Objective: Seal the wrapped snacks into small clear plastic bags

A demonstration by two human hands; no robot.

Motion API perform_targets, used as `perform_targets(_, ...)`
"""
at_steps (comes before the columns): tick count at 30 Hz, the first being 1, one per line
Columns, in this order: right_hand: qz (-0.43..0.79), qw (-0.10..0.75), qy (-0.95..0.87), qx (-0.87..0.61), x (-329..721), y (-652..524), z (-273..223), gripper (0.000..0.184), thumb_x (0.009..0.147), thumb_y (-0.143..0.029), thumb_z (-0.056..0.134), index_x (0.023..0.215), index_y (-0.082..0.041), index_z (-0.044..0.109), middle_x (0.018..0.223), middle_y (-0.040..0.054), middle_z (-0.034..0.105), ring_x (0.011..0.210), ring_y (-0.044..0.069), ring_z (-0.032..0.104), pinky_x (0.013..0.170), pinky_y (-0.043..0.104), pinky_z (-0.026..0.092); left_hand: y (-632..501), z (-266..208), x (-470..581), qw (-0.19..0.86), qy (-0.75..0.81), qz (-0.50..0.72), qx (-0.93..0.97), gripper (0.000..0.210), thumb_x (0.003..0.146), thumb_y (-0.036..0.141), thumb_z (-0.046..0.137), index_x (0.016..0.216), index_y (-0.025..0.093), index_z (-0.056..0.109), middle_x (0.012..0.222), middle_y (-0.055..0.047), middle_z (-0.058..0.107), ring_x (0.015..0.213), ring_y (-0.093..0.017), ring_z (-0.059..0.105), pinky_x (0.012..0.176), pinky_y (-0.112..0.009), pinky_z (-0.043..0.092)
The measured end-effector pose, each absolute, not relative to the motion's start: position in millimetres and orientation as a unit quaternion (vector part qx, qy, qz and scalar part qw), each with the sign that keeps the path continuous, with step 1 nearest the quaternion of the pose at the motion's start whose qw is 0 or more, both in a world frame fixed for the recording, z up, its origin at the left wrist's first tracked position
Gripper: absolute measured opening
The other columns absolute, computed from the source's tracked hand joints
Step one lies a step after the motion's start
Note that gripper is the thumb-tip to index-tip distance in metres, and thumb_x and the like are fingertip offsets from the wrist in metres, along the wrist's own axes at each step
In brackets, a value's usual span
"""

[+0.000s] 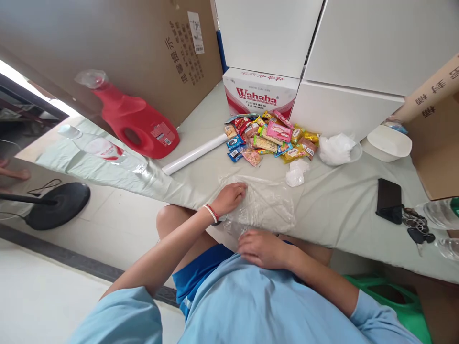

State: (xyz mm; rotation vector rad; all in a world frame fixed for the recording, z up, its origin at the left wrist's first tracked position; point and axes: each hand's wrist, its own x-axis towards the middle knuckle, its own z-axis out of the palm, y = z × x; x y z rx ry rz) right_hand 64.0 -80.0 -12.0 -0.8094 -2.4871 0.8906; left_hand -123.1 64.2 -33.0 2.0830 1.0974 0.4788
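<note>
A clear, wrinkled plastic bag [270,205] lies flat at the table's near edge, in front of my body. My left hand [229,197], with a beaded bracelet [211,213] at the wrist, rests at the bag's left side, fingers curled together on the film. Just below the bag's near edge, in front of my shirt, is my right hand [263,248]. Its fingers are bent and slightly blurred; whether they grip the film cannot be made out. Beyond the bag is a pile of small wrapped snacks [268,138], with a crumpled white plastic bundle [297,173] nearer me.
Left stand a red jug [143,124], a clear water bottle [107,150] and a white roll [195,154]. Behind the snacks is a Wahaba carton [260,93]. Rightward are white plastic bags [337,149], a lidded container [387,142], a black phone [389,200] and keys [418,227].
</note>
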Motion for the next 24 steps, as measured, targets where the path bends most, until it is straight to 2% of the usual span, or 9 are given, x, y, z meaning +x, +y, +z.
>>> perform_targets(3, 0.259, 0.253, -0.840, -0.404, 79, -59, -10, 0.035, 0.103, -0.028, 0.048, 0.132, -0.021, 0.067, 0.136, 0.0093, 0.065, 0.133, 0.024, 0.054, 0.116, 0.044, 0.043, 58, -40, -113, 0.318, 0.390, 0.172, 0.847, 0.021, 0.082, 0.013, 0.051, 0.088, 0.022, 0.069, 0.132, -0.011, 0.069, 0.133, -0.028, 0.058, 0.120, -0.052, 0.034)
perform_targets(5, 0.207, 0.230, -0.807, -0.504, 93, -45, -18, 0.042, 0.102, -0.029, 0.050, 0.141, -0.017, 0.061, 0.151, 0.0147, 0.053, 0.144, 0.030, 0.043, 0.120, 0.052, 0.037, 60, -43, -107, 0.284, 0.351, 0.153, 0.879, 0.031, 0.084, 0.012, 0.050, 0.107, 0.021, 0.069, 0.139, -0.012, 0.065, 0.139, -0.027, 0.053, 0.124, -0.055, 0.026)
perform_targets(7, 0.185, 0.179, -0.791, -0.554, 109, -38, -30, 0.047, 0.099, -0.028, 0.054, 0.143, -0.013, 0.058, 0.156, 0.0183, 0.046, 0.148, 0.033, 0.038, 0.120, 0.054, 0.036, 65, -44, -105, 0.249, 0.328, 0.152, 0.899, 0.041, 0.087, 0.012, 0.051, 0.124, 0.021, 0.066, 0.147, -0.014, 0.059, 0.145, -0.027, 0.048, 0.126, -0.057, 0.019)
perform_targets(10, 0.194, 0.149, -0.796, -0.554, 134, -32, -38, 0.045, 0.098, -0.031, 0.057, 0.138, -0.012, 0.062, 0.153, 0.0191, 0.050, 0.143, 0.033, 0.045, 0.117, 0.052, 0.041, 72, -45, -117, 0.196, 0.346, 0.183, 0.899, 0.041, 0.093, 0.018, 0.052, 0.132, 0.024, 0.063, 0.155, -0.014, 0.052, 0.150, -0.029, 0.040, 0.126, -0.061, 0.009)
perform_targets(14, 0.169, 0.188, -0.790, -0.559, 166, 20, -11, 0.036, 0.101, -0.034, 0.049, 0.127, -0.019, 0.068, 0.127, 0.0141, 0.070, 0.117, 0.028, 0.064, 0.105, 0.047, 0.050, 73, -49, -148, 0.173, 0.370, 0.140, 0.902, 0.040, 0.101, 0.034, 0.049, 0.139, 0.027, 0.060, 0.153, -0.012, 0.054, 0.147, -0.030, 0.044, 0.125, -0.065, 0.002)
perform_targets(17, 0.061, 0.172, -0.772, -0.609, 180, 104, 15, 0.041, 0.095, -0.022, 0.053, 0.134, -0.014, 0.064, 0.135, 0.0167, 0.064, 0.126, 0.032, 0.057, 0.110, 0.048, 0.044, 72, -53, -165, 0.175, 0.361, 0.089, 0.912, 0.056, 0.102, 0.051, 0.043, 0.153, 0.027, 0.044, 0.161, -0.011, 0.044, 0.150, -0.029, 0.039, 0.124, -0.064, 0.000)
perform_targets(21, 0.000, 0.056, -0.758, -0.650, 183, 207, 29, 0.070, 0.083, -0.010, 0.062, 0.151, -0.010, 0.047, 0.158, 0.0197, 0.043, 0.143, 0.037, 0.040, 0.115, 0.050, 0.037, 71, -53, -171, 0.169, 0.351, 0.058, 0.919, 0.075, 0.097, 0.068, 0.043, 0.159, 0.027, 0.035, 0.166, -0.012, 0.033, 0.154, -0.032, 0.031, 0.124, -0.063, -0.002)
perform_targets(22, 0.000, 0.027, -0.763, -0.646, 183, 223, 31, 0.071, 0.082, -0.009, 0.062, 0.151, -0.011, 0.047, 0.157, 0.0201, 0.044, 0.141, 0.037, 0.042, 0.113, 0.048, 0.039, 71, -53, -171, 0.168, 0.351, 0.054, 0.920, 0.077, 0.096, 0.070, 0.043, 0.159, 0.027, 0.034, 0.167, -0.012, 0.032, 0.154, -0.032, 0.030, 0.124, -0.063, -0.002)
perform_targets(24, -0.002, -0.010, -0.766, -0.643, 187, 241, 36, 0.060, 0.085, -0.010, 0.060, 0.145, -0.013, 0.055, 0.146, 0.0203, 0.056, 0.131, 0.035, 0.053, 0.106, 0.044, 0.045, 69, -52, -171, 0.168, 0.352, 0.045, 0.920, 0.082, 0.093, 0.072, 0.044, 0.160, 0.027, 0.032, 0.168, -0.012, 0.030, 0.155, -0.033, 0.029, 0.124, -0.063, -0.003)
